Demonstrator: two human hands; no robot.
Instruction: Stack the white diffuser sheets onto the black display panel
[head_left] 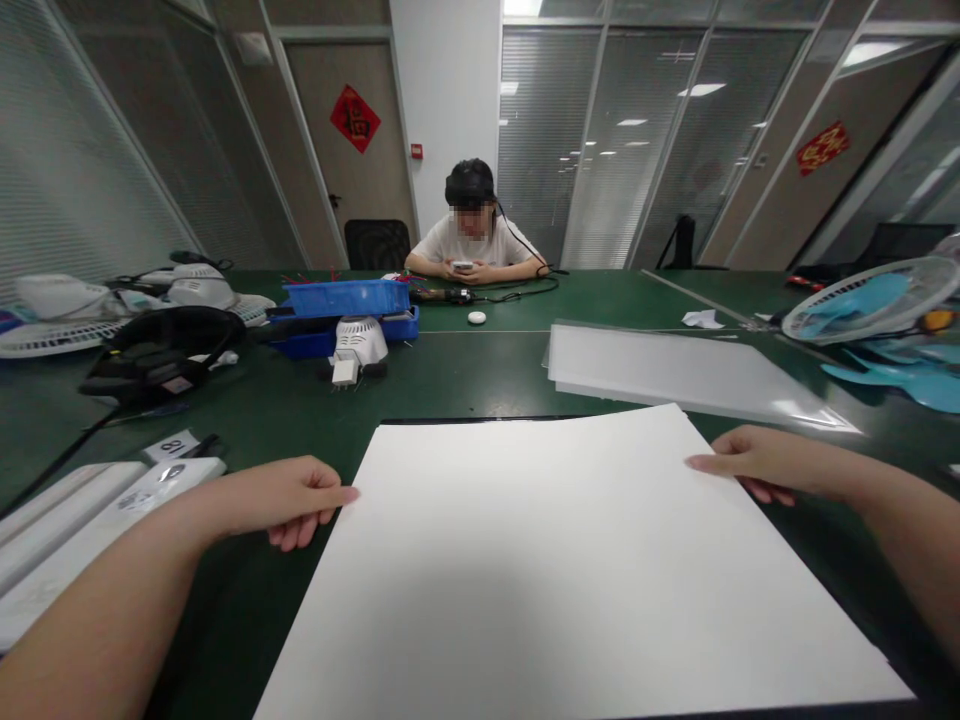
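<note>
A large white sheet of paper (555, 560) fills the near middle of the view. A dark edge shows beneath it along its far and near sides; what that belongs to is mostly hidden. My left hand (311, 505) pinches the sheet's left edge between thumb and curled fingers. On the opposite side, my right hand (750, 465) grips the right edge near the far corner, thumb on top and fingers below. That far right corner is slightly raised.
Translucent sheets (660, 370) lie beyond the paper on the green table (465, 380). White long casings (97, 530) rest at left, near a black headset (161, 350). Blue trays (349, 298) and fan parts (877, 295) stand farther back. A person (476, 225) sits opposite, holding a phone.
</note>
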